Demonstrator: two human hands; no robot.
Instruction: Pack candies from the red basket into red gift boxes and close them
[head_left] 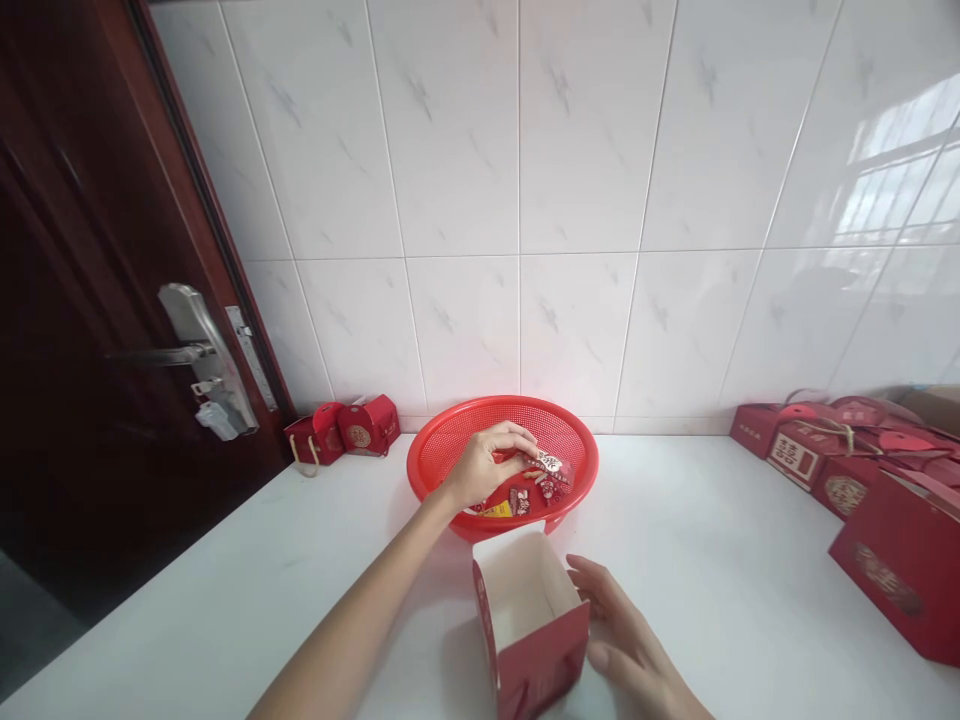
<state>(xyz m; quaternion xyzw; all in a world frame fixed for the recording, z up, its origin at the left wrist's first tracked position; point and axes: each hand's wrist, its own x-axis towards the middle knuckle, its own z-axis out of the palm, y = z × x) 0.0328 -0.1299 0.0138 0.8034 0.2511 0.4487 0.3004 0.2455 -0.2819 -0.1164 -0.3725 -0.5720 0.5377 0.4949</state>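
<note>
My left hand (491, 468) reaches into a red plastic basket (429, 450) with perforated sides. Its fingers are closed on a red-and-white wrapped candy (550, 462). Below it in the basket lie several more wrapped sweets, among them a dark red candy (519, 501) and a yellow packet (498, 510). In front of the basket stands a red cardboard box (544, 655) with its top open and a pale inside. Along the right side of this box is my right hand (622, 635), fingers apart and curved beside the wall; whether they press on it I cannot tell.
Two small red gift boxes (367, 425) stand by the wall at the left, one with a cord handle. Several red boxes (844, 485) are grouped at the right, with a larger red box (900, 570) nearer. A dark door (90, 250) borders the white table (300, 570).
</note>
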